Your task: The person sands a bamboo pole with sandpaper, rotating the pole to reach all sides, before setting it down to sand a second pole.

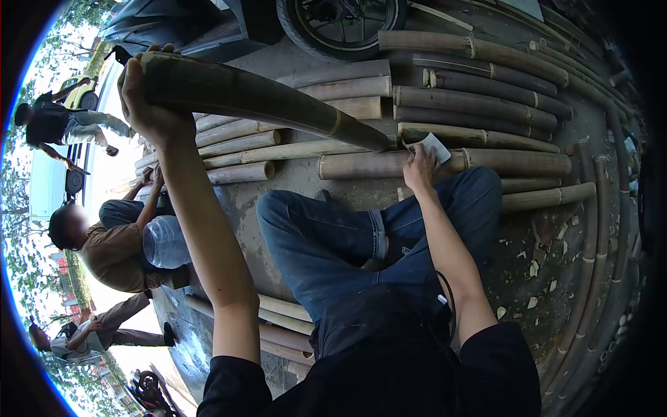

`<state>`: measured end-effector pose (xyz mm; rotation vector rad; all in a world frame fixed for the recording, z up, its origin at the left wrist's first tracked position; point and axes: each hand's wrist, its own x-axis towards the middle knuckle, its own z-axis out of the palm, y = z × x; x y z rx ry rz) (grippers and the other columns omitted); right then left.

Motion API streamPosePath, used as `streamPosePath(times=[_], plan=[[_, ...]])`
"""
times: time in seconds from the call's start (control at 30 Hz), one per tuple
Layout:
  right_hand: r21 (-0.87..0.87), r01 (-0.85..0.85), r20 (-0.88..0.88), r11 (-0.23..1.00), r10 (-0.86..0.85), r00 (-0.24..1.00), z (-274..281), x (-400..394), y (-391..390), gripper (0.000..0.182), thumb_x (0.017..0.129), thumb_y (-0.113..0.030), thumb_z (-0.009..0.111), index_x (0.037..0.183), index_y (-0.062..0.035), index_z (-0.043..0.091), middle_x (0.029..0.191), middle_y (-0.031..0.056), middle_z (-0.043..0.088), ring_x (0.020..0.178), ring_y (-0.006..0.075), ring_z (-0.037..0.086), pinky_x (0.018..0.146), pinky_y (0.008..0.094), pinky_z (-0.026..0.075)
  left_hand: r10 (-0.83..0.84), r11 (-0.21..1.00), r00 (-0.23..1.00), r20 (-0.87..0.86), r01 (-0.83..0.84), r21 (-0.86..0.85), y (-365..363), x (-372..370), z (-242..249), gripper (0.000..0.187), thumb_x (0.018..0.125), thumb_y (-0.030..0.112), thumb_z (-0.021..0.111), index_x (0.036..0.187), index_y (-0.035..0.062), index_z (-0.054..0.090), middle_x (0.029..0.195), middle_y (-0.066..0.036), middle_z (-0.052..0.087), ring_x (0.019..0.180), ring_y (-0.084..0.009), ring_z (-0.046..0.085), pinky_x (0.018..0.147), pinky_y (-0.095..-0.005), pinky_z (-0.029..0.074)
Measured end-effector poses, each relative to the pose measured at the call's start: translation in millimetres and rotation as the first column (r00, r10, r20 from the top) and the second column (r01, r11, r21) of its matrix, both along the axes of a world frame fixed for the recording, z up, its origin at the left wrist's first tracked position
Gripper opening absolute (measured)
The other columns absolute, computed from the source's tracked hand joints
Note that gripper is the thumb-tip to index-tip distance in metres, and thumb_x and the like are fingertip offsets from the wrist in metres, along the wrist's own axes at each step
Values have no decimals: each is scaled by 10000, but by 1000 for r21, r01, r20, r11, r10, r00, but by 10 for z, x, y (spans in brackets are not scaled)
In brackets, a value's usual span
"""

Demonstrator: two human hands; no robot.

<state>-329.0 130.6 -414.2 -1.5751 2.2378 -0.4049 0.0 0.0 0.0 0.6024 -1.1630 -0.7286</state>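
My left hand (149, 104) is closed around the near end of a thick dark bamboo pole (271, 99) and holds that end raised. From there the pole slants down to the right, its far end close to the bamboo on the ground. In my right hand (420, 170), a folded white sheet (432, 147) is pinched between the fingers; it looks like paper or sandpaper. That hand is over a long bamboo piece (514, 162) in front of my bent knees.
More bamboo poles (479, 104) lie in rows ahead and to the right. A motorcycle wheel (340, 28) stands at the top. To the left, a person (114, 243) sits beside a clear plastic jug (167, 242), with other people beyond. Pale chips (533, 270) litter the ground at right.
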Motion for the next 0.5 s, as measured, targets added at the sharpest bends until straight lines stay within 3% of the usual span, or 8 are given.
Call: streamPosePath(times=[0.07, 0.1, 0.17, 0.23, 0.3, 0.37, 0.43, 0.5], plan=[[-148, 152, 354, 977, -92, 931, -168, -76, -97, 469, 1038, -306, 529, 1417, -29, 532, 1423, 252, 567, 1422, 481, 409, 1146, 580, 323, 56, 997, 996, -73, -51, 60, 15, -51, -4, 405, 1013, 318, 550, 1226, -26, 572, 1162, -255, 680, 1064, -389, 702, 931, -477, 590], [-128, 161, 406, 979, -96, 909, -113, 259, -61, 469, 1038, -306, 529, 1417, -29, 532, 1423, 252, 567, 1422, 481, 409, 1146, 580, 323, 56, 996, 998, -14, -55, 68, 43, 43, 135, 405, 1013, 318, 550, 1226, -26, 572, 1162, -255, 680, 1064, -389, 702, 931, -477, 590], [-66, 47, 775, 997, 21, 631, 225, 412, -309, 495, 1076, -340, 440, 1417, 10, 515, 1438, 296, 528, 1405, 510, 408, 1155, 554, 327, 37, 998, 999, 3, -37, 49, -29, 109, 127, 408, 1018, 336, 502, 1195, -20, 591, 1143, -248, 688, 1022, -371, 711, 898, -471, 597], [-330, 157, 792, 931, 183, 582, 200, 811, -419, 523, 1099, -367, 369, 1400, 38, 506, 1463, 328, 481, 1375, 523, 417, 1140, 535, 344, 51, 998, 999, 4, -51, 37, -8, 61, 99, 418, 1013, 349, 494, 1190, -15, 598, 1129, -240, 693, 1002, -363, 713, 887, -469, 597], [-576, 283, 603, 767, 165, 780, -27, 1231, -616, 550, 1112, -380, 330, 1422, 50, 478, 1446, 331, 479, 1336, 510, 453, 1131, 521, 354, 65, 997, 998, 15, -66, 39, 14, 59, 60, 428, 1009, 362, 486, 1184, -10, 605, 1114, -231, 697, 982, -355, 715, 876, -466, 598], [-476, 203, 724, 856, 250, 642, 598, 1267, -617, 546, 1112, -365, 330, 1469, 32, 446, 1449, 284, 481, 1344, 491, 442, 1148, 532, 326, 72, 996, 997, -40, -69, 58, -16, 117, -7, 444, 993, 387, 494, 1175, 4, 625, 1062, -219, 708, 950, -350, 717, 863, -457, 598], [-638, 148, 650, 756, 425, 630, 1397, 1428, -599, 556, 1102, -375, 359, 1507, 1, 426, 1472, 240, 457, 1394, 465, 399, 1175, 553, 278, 63, 996, 993, -97, -56, 72, -14, 99, -46, 455, 985, 404, 492, 1172, 14, 633, 1027, -211, 711, 943, -347, 718, 858, -465, 596], [-771, 83, 513, 631, 538, 668, 2028, 1678, -633, 553, 1088, -390, 394, 1516, -43, 431, 1517, 220, 423, 1417, 475, 365, 1176, 582, 254, 137, 986, 989, -49, -131, 99, 68, 33, -18, 470, 984, 429, 490, 1159, 19, 641, 1037, -205, 706, 931, -346, 718, 857, -466, 593]])
